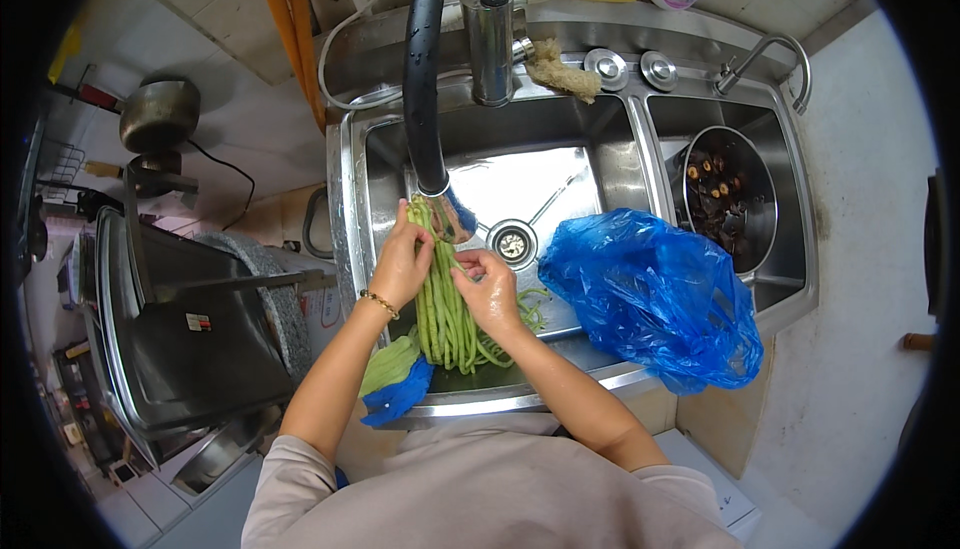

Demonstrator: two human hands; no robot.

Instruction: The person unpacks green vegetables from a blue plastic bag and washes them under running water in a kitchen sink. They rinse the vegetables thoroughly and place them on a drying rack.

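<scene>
A bundle of long green beans [442,316] lies lengthwise over the near left part of the large steel sink basin [555,174]. My left hand [403,264] is at the bundle's upper left, its thumb and fingers closed on the beans near their far ends. To the right of the bundle, my right hand [487,290] pinches a bean between thumb and fingertips. Just beyond my hands hangs the mouth of a black hose [425,76]. A shiny brown and blue item [456,220] shows beneath it; I cannot tell what it is. Thin curled beans [533,310] lie behind my right wrist.
A crumpled blue plastic bag [652,301] drapes over the divider and front rim. In the right basin stands a steel pot [731,200] of dark pieces, probably mushrooms. A loofah [561,72] and two drain strainers [606,68] rest on the back ledge. The drain [512,244] is uncovered.
</scene>
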